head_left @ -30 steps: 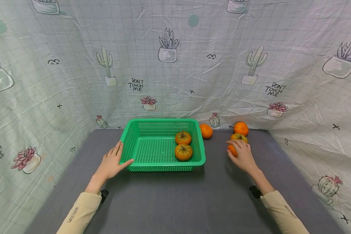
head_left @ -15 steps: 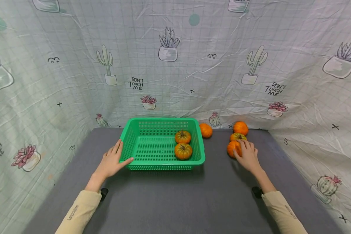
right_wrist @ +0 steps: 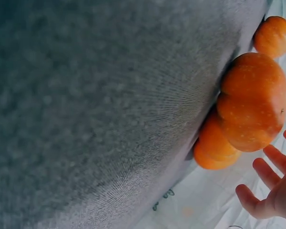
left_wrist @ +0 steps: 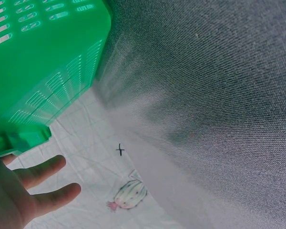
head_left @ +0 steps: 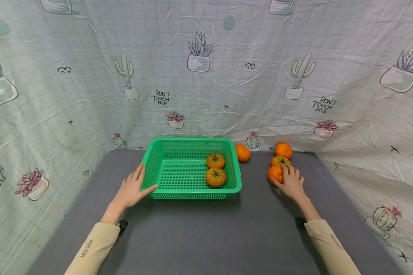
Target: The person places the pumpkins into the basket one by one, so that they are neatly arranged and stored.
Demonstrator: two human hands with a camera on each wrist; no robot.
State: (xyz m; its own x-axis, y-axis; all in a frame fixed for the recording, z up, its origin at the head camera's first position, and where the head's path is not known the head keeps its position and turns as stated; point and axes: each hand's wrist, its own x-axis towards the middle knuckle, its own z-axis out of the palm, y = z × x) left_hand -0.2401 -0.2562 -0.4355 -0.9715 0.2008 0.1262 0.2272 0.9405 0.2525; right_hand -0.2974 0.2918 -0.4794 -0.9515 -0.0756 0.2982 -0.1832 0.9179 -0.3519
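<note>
My left hand [head_left: 131,191] rests spread at the left front corner of a green plastic basket [head_left: 189,193], its fingers along the left rim and thumb over the front rim. In the left wrist view, straight fingers [left_wrist: 43,172] stick out beside the basket's rim. Two orange-green mini pumpkins [head_left: 215,177] sit at the right inside the basket. My right hand [head_left: 293,185] lies against the right side of the nearest orange pumpkin [head_left: 274,174] in a row, fingers loosely bent. In the right wrist view, fingertips [right_wrist: 271,151] are right at that pumpkin's edge.
Behind the nearest pumpkin in the row are a yellow-green pumpkin [head_left: 280,160] and an orange one [head_left: 283,150]. Another orange pumpkin [head_left: 242,152] sits just right of the basket. A printed cactus cloth [head_left: 227,84] hangs behind and beside the grey tabletop [head_left: 206,236].
My right hand has shifted right from over the nearest pumpkin to its right side, uncovering most of it. The left hand and basket have stayed put.
</note>
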